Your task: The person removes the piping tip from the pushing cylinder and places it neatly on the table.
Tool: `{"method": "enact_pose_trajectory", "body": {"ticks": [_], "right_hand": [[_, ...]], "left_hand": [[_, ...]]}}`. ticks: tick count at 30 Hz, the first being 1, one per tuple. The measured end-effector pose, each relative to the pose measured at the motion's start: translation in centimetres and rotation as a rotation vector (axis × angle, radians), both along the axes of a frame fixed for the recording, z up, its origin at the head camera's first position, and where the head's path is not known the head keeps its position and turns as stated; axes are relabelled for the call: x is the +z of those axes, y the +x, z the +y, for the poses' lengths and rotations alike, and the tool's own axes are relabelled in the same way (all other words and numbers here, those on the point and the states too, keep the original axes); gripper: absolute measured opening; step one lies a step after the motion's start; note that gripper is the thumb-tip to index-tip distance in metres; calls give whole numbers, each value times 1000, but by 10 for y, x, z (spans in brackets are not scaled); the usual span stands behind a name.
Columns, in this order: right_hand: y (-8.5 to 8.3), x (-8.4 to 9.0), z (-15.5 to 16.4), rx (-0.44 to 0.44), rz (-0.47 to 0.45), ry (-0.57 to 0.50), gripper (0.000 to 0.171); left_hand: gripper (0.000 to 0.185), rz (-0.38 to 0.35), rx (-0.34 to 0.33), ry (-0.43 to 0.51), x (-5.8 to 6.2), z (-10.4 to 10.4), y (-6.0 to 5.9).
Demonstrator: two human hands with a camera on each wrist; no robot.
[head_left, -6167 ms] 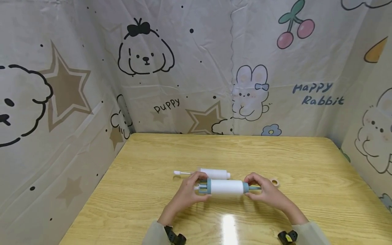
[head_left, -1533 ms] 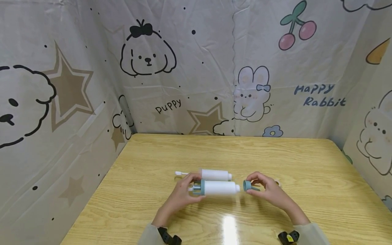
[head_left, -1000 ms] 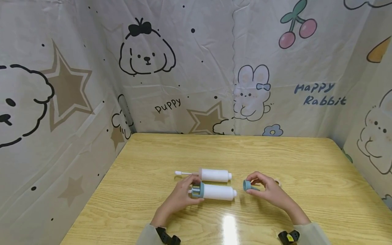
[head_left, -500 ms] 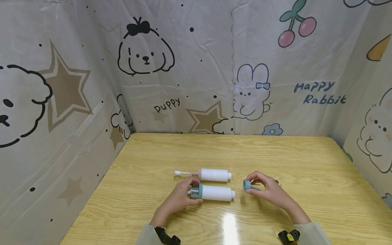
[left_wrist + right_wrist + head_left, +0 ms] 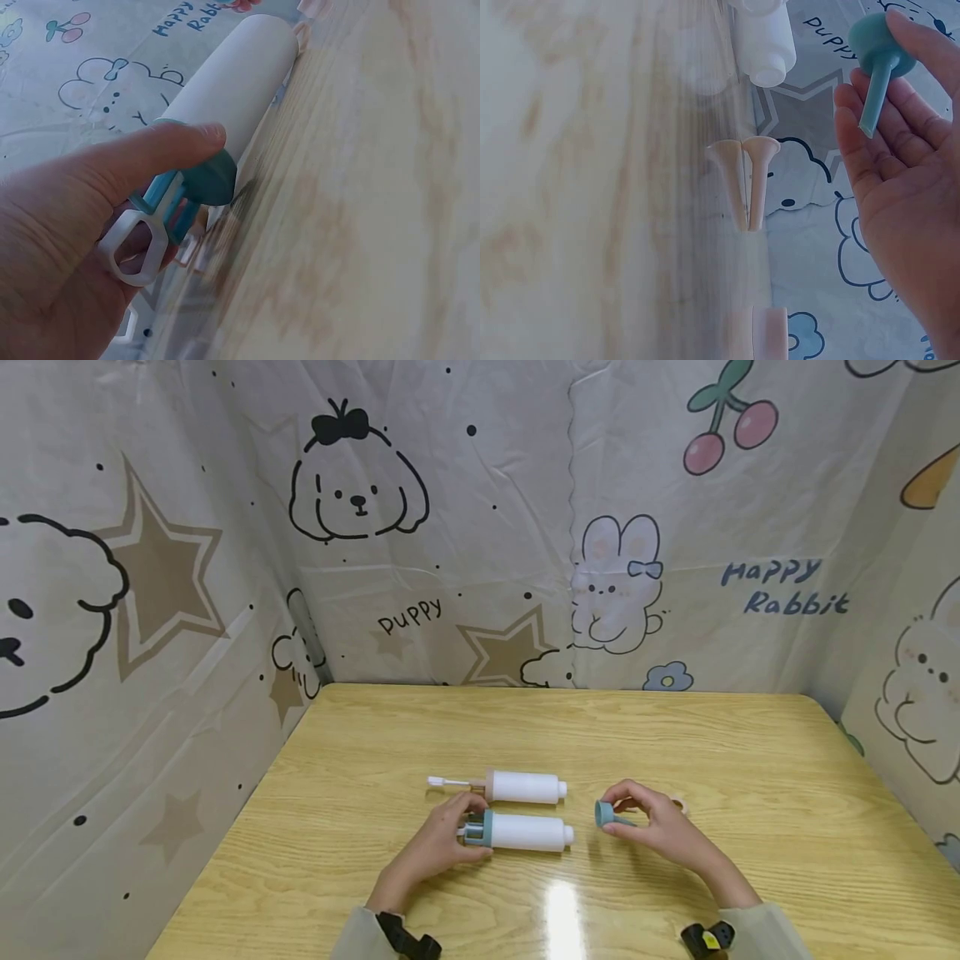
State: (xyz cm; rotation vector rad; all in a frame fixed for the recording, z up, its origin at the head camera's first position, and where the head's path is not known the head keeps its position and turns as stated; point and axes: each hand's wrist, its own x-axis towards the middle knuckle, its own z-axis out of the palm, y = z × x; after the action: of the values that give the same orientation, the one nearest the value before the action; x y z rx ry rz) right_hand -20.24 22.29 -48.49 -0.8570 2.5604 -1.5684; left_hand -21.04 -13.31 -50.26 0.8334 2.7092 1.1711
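My left hand grips the teal collar of a white syringe-like tube, its thumb over the collar. Behind the collar, teal struts and a white loop handle sit within the palm. The tube lies sideways, low over the table, its narrow neck pointing right. A short gap away, my right hand pinches a teal funnel-shaped nozzle between thumb and fingers, wide mouth towards the tube, thin spout towards the palm. Just beyond the held tube rests a second white tube with a beige collar and extended white rod.
Near the right hand a beige funnel-shaped nozzle lies on the wooden table. A beige ring, partly hidden by that hand in the head view, is close by. Printed cloth walls surround the table's back and sides.
Some six seconds ago the teal nozzle was on the tube's right end; now it is off, in the right hand. The left hand has drawn the tube left and slightly nearer. The right hand now stays still.
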Motion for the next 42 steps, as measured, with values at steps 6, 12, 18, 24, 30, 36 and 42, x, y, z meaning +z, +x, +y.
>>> {"method": "enact_pose_trajectory", "body": {"ticks": [6, 12, 18, 24, 30, 36, 42], "right_hand": [[1, 0, -1, -13, 3, 5, 23], [0, 1, -1, -17, -4, 16, 23], [1, 1, -1, -19, -21, 18, 23], [0, 2, -2, -16, -9, 23, 23], [-2, 2, -9, -17, 36, 28, 23], [-4, 1, -19, -24, 31, 63, 22], [-5, 3, -30, -30, 34, 52, 23]], "left_hand": [[55, -7, -9, 3, 1, -1, 0], [59, -3, -4, 1, 4, -1, 0], [57, 25, 24, 28, 8, -1, 3], [59, 144, 47, 97, 10, 2, 6], [62, 309, 29, 175, 15, 14, 7], [59, 298, 27, 196, 18, 29, 8], [56, 322, 4, 192, 17, 41, 6]]}}
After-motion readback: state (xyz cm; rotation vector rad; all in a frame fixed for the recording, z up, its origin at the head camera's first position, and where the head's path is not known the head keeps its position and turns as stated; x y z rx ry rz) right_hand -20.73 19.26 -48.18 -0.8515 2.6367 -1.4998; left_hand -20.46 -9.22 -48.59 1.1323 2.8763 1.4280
